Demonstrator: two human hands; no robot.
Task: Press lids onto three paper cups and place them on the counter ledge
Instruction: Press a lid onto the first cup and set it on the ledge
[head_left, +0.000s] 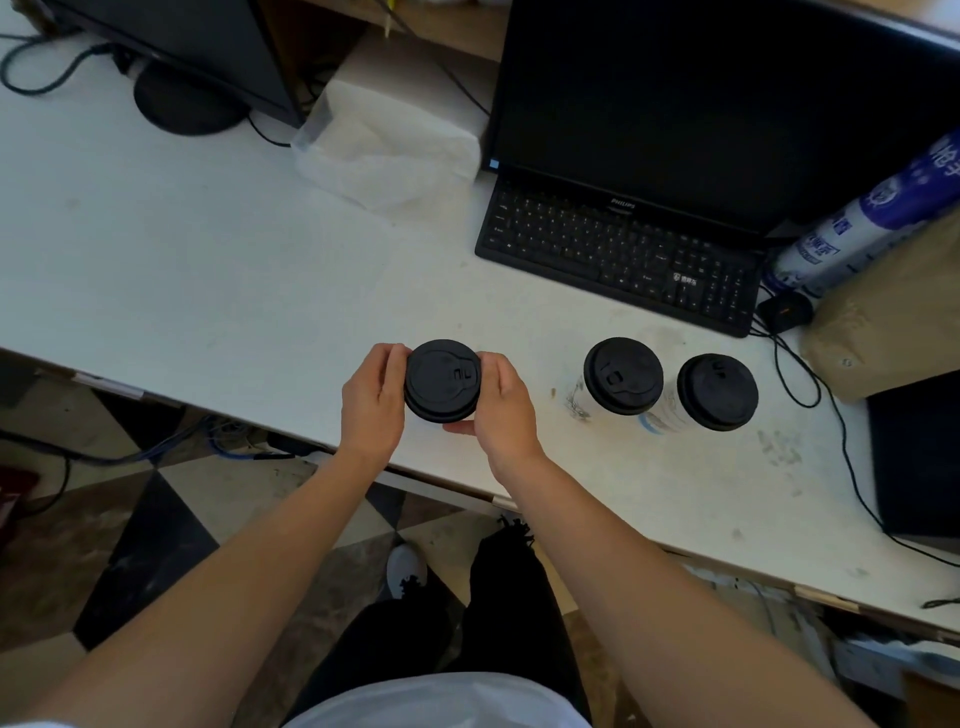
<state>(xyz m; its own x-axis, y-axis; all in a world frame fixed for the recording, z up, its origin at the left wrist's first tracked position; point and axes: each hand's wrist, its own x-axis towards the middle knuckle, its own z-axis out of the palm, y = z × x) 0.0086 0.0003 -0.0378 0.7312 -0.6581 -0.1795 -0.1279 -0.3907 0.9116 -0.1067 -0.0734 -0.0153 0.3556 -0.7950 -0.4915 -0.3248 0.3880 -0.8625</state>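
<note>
A white desk (218, 249) is seen from above, with two lidded paper cups (670, 387) standing side by side to the right, apparently set aside as done. Near the front edge, a third cup's black lid (441, 379) is gripped on opposite sides by the left hand (371, 397) and right hand (501, 402), fingers curled around the rim, likely to press it evenly; the cup beneath is hidden.

Cup under the black lid (441, 380) hidden by the lid and my hands (371, 400). Monitor (727, 104) top cut off by frame; keyboard (618, 254) legends too small to read.
</note>
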